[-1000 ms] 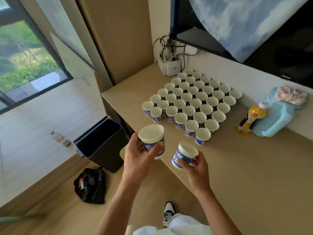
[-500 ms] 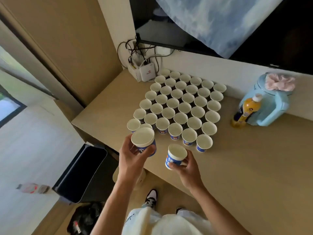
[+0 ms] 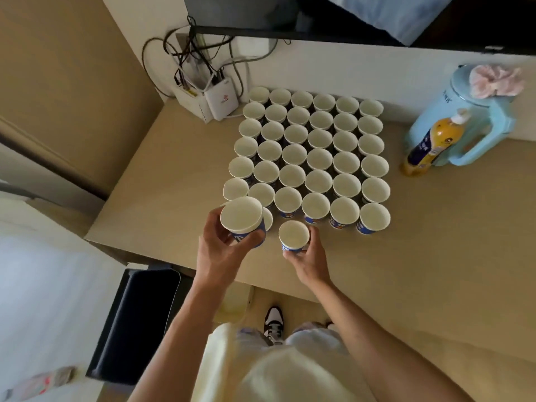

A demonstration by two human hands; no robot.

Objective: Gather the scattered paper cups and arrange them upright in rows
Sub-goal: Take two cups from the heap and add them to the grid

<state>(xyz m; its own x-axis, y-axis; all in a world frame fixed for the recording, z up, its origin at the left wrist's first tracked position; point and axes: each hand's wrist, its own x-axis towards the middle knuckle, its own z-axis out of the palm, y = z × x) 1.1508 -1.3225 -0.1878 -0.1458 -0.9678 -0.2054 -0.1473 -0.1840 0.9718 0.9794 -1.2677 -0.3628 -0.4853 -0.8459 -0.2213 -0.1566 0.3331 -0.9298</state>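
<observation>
Beige counter (image 3: 162,175), broad stretch right of cup grid (image 3: 319,158). Left hand (image 3: 220,253) gripping raised cup (image 3: 242,220) over grid's near-left corner; right hand (image 3: 310,261) gripping second cup (image 3: 293,236) between front row and counter edge.

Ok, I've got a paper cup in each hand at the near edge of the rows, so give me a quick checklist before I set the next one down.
1. Grip of left hand on left-hand cup: ok, fingers and thumb curl round its wall.
2. Grip of right hand on right-hand cup: ok, held by the wall.
3. Both held cups mouth up: ok.
4. Bare desk in front of the nearest row: ok, free to the right of the right-hand cup.
5. Right-hand cup touching the desk: cannot tell.
6. All standing cups upright: ok where visible; a half-hidden cup sits behind the left-hand cup.
</observation>
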